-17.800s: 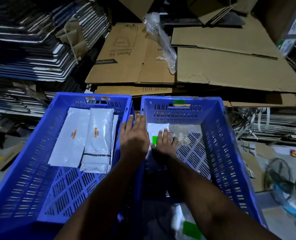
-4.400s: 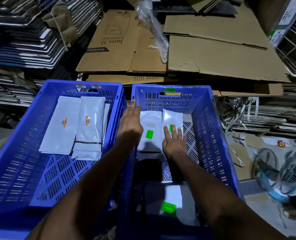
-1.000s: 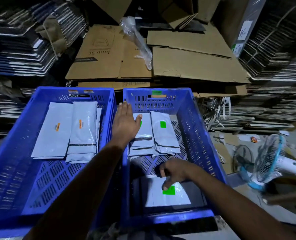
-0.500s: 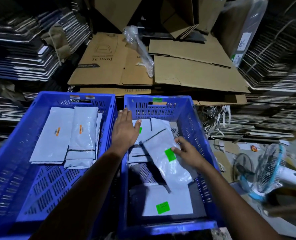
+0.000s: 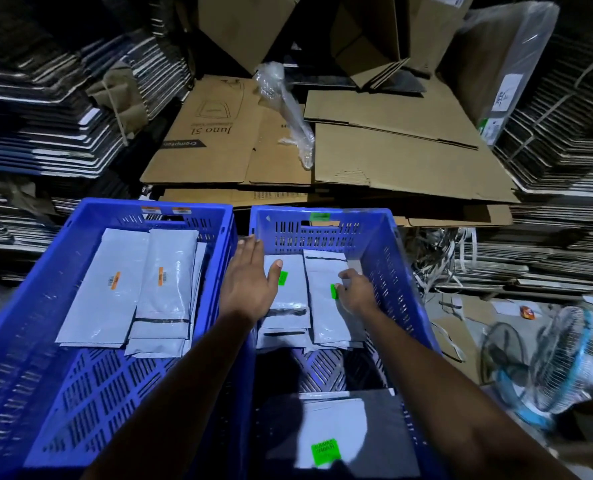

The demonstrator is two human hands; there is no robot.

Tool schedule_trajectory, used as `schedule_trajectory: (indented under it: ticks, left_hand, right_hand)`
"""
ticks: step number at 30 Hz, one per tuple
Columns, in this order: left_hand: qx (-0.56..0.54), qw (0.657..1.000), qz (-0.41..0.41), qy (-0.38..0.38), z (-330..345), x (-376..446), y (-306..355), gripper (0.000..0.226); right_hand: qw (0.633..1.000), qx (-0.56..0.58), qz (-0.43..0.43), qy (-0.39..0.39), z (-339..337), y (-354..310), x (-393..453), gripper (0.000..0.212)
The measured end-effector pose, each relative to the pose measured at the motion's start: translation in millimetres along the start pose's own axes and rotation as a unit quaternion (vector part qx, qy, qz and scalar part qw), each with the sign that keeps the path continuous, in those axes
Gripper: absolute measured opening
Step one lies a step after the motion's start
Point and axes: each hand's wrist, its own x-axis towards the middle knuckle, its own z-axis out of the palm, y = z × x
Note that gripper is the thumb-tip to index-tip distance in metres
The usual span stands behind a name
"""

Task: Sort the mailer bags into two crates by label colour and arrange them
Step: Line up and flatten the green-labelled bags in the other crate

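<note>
Left crate (image 5: 45,341): blue perforated plastic; flat white glossy mailer bags with orange labels (image 5: 170,285) at far end.
Right crate (image 5: 402,282): same make; green-labelled white mailer bags (image 5: 326,306) stacked at far end, one more (image 5: 333,431) near end.
Left hand (image 5: 250,285): fingers straight, flat across shared rim and stack.
Right hand (image 5: 355,292): fingers curled onto top bag beside green label; grip cannot be confirmed.

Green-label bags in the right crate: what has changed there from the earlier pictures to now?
The right hand took a green-label bag from the near pile and laid it on the far stack, where it now presses it down. That stack grew from one bag to several. The left hand stayed on the left stack. The orange-label bags did not move.
</note>
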Motion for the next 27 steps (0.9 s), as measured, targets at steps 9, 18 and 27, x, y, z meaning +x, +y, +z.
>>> schedule_trajectory:
  ticks: [9,18,27]
  left_hand:
    - [0.009,1.000,-0.002,0.003,3,3,1,0.071]
    - [-0.002,0.996,0.056,0.074,9,-2,-4,0.072]
    - [0.031,0.997,0.061,0.048,6,-2,-3,0.073]
  right_hand:
    - [0.945,-0.248,-0.200,-0.077,20,-10,1,0.064]
    - [0.933,-0.295,-0.186,-0.087,46,0,9,0.067]
    - [0.934,-0.291,-0.187,-0.085,51,2,13,0.061]
